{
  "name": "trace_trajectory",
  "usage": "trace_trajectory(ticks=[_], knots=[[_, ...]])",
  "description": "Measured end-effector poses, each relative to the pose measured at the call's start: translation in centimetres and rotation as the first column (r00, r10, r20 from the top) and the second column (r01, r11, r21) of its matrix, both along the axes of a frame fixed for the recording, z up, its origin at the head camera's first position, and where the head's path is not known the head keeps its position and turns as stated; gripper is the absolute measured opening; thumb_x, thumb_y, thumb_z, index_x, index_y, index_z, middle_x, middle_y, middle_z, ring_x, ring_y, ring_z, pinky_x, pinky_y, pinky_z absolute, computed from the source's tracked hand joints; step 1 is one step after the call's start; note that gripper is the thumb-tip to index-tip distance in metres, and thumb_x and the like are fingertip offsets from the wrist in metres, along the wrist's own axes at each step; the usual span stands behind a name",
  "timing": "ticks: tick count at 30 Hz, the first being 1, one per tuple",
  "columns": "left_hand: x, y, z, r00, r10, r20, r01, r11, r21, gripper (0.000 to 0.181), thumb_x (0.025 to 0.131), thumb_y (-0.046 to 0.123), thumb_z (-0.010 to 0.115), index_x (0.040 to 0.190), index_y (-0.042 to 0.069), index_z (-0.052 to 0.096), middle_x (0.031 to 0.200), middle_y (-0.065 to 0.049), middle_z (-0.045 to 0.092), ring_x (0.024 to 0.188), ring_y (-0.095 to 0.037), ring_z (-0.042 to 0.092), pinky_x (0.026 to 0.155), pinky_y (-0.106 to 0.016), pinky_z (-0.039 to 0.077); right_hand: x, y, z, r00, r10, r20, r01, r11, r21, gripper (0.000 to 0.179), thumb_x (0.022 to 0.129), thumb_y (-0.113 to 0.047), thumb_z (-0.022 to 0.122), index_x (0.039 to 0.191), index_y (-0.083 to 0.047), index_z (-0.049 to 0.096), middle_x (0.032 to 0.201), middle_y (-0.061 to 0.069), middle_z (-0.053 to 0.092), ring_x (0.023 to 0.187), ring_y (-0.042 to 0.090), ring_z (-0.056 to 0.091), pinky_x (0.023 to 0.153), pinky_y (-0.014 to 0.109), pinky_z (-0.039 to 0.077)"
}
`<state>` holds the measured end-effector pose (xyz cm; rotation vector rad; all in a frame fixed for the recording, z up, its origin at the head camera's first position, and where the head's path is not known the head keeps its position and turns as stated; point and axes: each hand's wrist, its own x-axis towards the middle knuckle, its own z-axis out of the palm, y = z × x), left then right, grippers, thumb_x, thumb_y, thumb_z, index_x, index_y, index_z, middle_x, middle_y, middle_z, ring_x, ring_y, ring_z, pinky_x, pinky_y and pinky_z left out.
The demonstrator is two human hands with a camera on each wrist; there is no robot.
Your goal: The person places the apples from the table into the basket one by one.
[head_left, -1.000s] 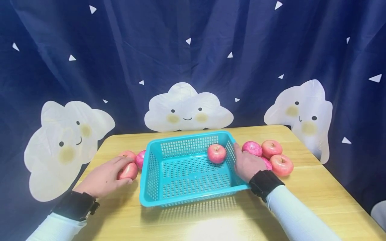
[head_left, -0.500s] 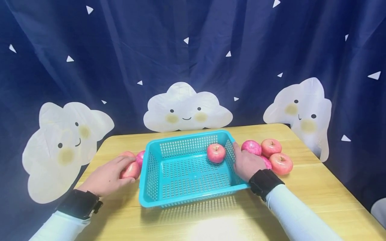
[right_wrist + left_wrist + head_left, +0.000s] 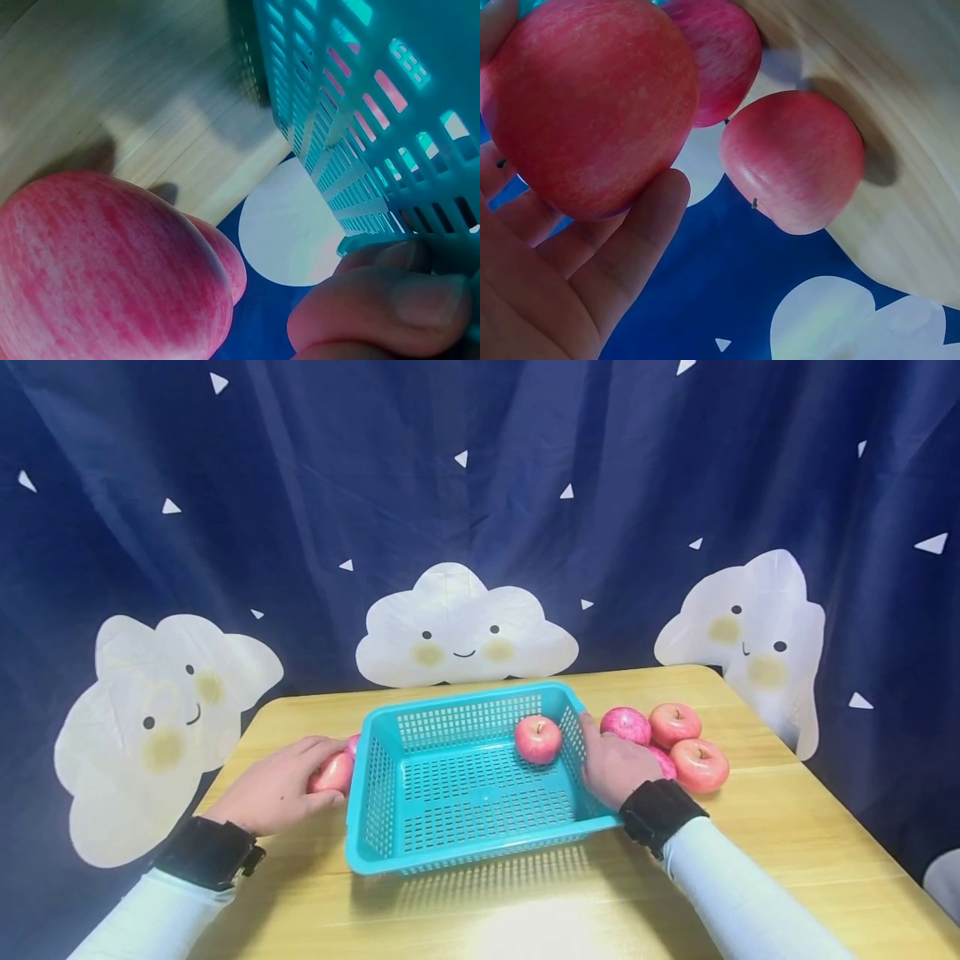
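Observation:
My left hand [image 3: 281,785] grips a pinkish-red apple [image 3: 332,774] just outside the left wall of a turquoise basket [image 3: 483,797]. In the left wrist view, the fingers and thumb hold this apple [image 3: 592,105] from its sides. Two more apples lie beyond it: a deeper pink one [image 3: 724,60] and a paler one [image 3: 799,161]. Within the basket, near its right wall, sits a single apple [image 3: 537,740]. My right hand [image 3: 618,768] holds the basket's right rim, its curled fingers [image 3: 390,307] showing against the perforated wall.
Several apples cluster right of the basket, among them a pink striped one [image 3: 626,725] and a paler one [image 3: 700,766]. The wooden table [image 3: 780,835] ends at a dark blue curtain [image 3: 480,510] printed with white clouds.
My left hand has shifted right with its apple, bringing it up to the basket's left wall. The right hand and the basket stay in place.

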<state>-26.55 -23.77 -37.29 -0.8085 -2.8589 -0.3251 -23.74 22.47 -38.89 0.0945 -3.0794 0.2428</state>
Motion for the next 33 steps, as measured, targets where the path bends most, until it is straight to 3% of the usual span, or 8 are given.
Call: trace_trajectory(ticks=[9, 21, 33], knots=[[-0.4, -0.2, 0.7, 0.999, -0.031, -0.01, 0.031, 1.0, 0.005, 0.062, 0.08, 0.036, 0.083, 0.135, 0.018, 0.062, 0.124, 0.001, 0.062, 0.105, -0.02, 0.059, 0.08, -0.04, 0.054, 0.0, -0.1, 0.2, 1.0, -0.007, 0.014, 0.007, 1.0, -0.007, 0.075, 0.096, -0.026, 0.06, 0.159, -0.006, 0.023, 0.095, 0.016, 0.065, 0.083, 0.035, 0.068, 0.064, 0.05, 0.055], [-0.2, -0.1, 2.4, 0.999, -0.03, -0.038, 0.029, 0.998, -0.049, 0.065, 0.083, 0.038, 0.082, 0.138, 0.014, 0.058, 0.129, -0.009, 0.062, 0.114, -0.031, 0.061, 0.085, -0.053, 0.055, 0.0, 0.0, 0.2, 0.999, -0.007, 0.032, 0.007, 1.0, -0.003, 0.076, 0.097, -0.027, 0.06, 0.159, -0.005, 0.021, 0.085, 0.011, 0.061, 0.08, 0.033, 0.067, 0.062, 0.049, 0.055], [-0.7, 0.7, 3.7, 0.997, -0.061, -0.049, 0.059, 0.997, -0.057, 0.064, 0.084, 0.036, 0.079, 0.139, 0.013, 0.057, 0.128, -0.008, 0.062, 0.11, -0.029, 0.061, 0.082, -0.048, 0.056, 0.0, 0.0, 0.0, 1.0, -0.005, 0.014, 0.005, 1.0, -0.001, 0.076, 0.097, -0.028, 0.058, 0.158, -0.005, 0.02, 0.08, 0.009, 0.057, 0.077, 0.032, 0.066, 0.062, 0.049, 0.055]])
